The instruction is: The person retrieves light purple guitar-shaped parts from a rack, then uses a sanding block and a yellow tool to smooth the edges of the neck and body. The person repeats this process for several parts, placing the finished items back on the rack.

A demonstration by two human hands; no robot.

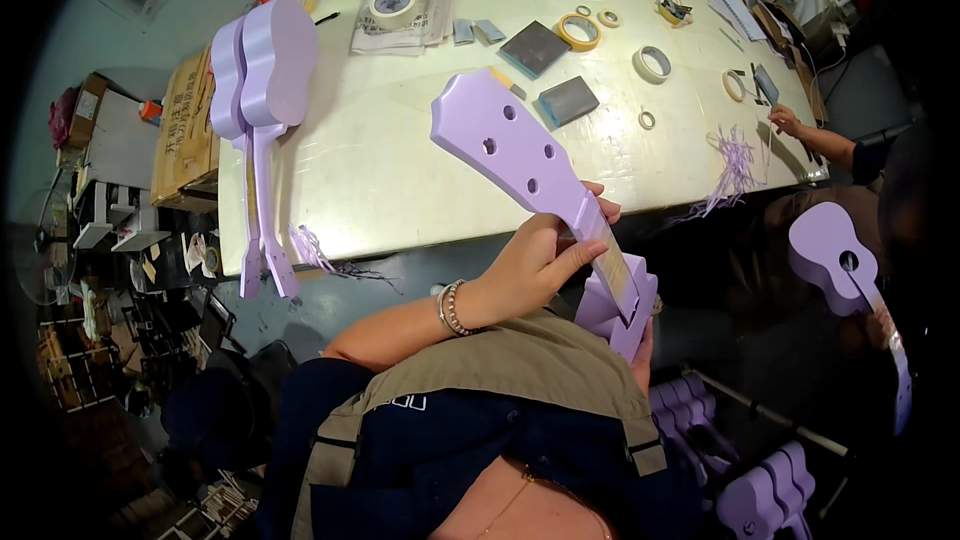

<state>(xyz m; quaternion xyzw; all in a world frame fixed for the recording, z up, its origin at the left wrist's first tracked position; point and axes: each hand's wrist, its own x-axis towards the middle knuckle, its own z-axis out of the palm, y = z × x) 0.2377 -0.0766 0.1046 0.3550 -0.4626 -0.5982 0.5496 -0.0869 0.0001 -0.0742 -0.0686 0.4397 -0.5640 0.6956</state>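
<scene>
A lilac ukulele (508,143) with a bare headstock and several peg holes is tilted in front of me, headstock up and away to the left. My left hand (545,262) is wrapped round its neck just below the headstock, thumb beside the tan fretboard. The body lies foreshortened against my apron. At its right edge my right hand (643,352) grips the body; most of its fingers are hidden. Two more lilac ukuleles (282,65) lie together at the table's left edge, their necks hanging past the front.
The pale table (400,160) carries tape rolls (652,64), dark sanding blocks (568,101), newspaper (430,0) and lilac tape strips (733,168). At right, a co-worker's hand (786,121) is by the table; another ukulele (833,250) is beside that person. Several lilac bodies (768,490) stand lower right.
</scene>
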